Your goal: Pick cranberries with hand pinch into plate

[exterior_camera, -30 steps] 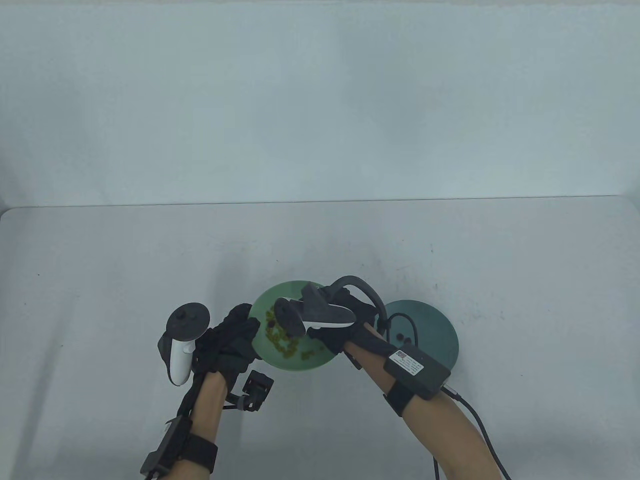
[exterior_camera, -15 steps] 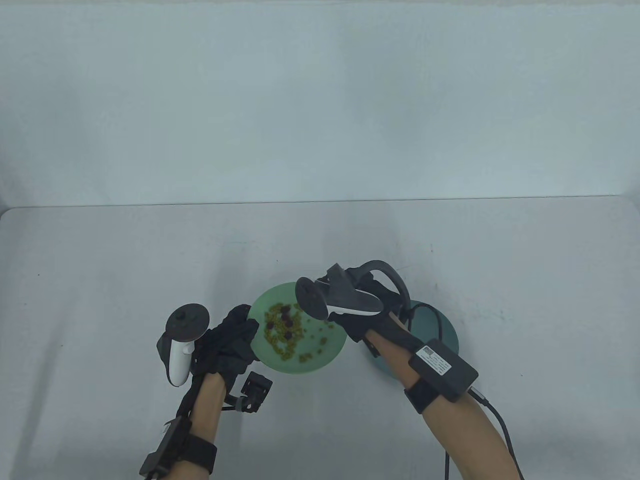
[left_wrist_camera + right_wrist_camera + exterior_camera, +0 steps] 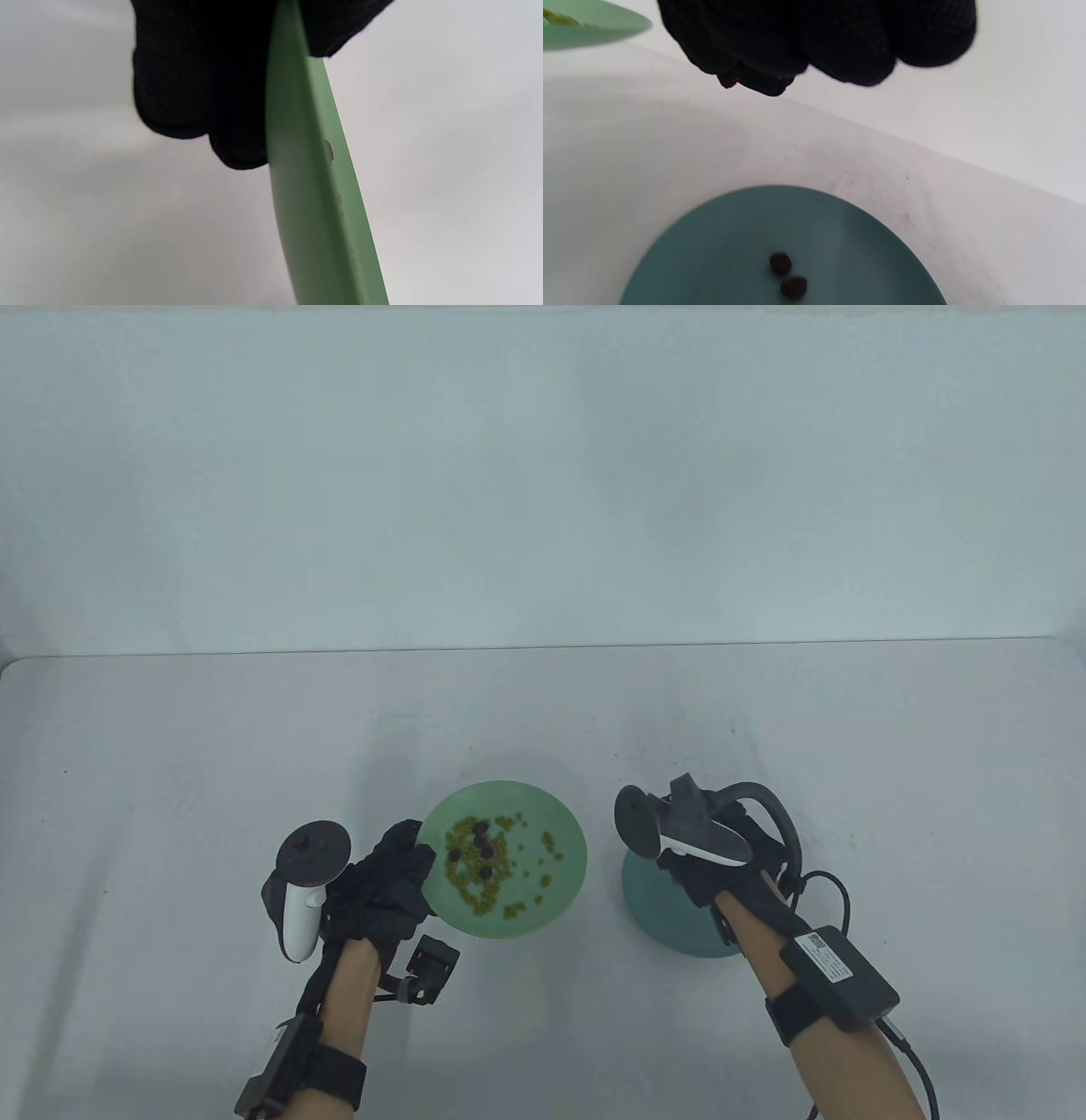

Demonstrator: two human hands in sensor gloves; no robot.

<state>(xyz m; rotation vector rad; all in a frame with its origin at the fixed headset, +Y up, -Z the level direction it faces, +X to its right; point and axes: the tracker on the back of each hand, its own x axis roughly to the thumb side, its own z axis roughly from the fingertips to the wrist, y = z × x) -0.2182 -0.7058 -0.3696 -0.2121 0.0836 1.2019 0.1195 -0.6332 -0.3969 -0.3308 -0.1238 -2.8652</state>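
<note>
A light green plate (image 3: 560, 891) holds several yellow-green bits and a few dark cranberries (image 3: 482, 848). My left hand (image 3: 399, 874) grips its left rim, and the left wrist view shows the plate's rim (image 3: 305, 186) edge-on between my fingers (image 3: 178, 84). My right hand (image 3: 704, 865) hovers above the dark teal plate (image 3: 670, 925), fingers bunched and pinching a dark red cranberry (image 3: 729, 79). Two cranberries (image 3: 787, 275) lie on the teal plate (image 3: 721, 245) below it.
The grey table (image 3: 170, 780) stretches wide to the left, right and back, with a pale wall behind. A cable (image 3: 916, 1069) runs from my right forearm off the bottom edge.
My right hand has left the green plate and travelled right over the teal plate, carrying a cranberry. The left hand and green plate have stayed nearly still.
</note>
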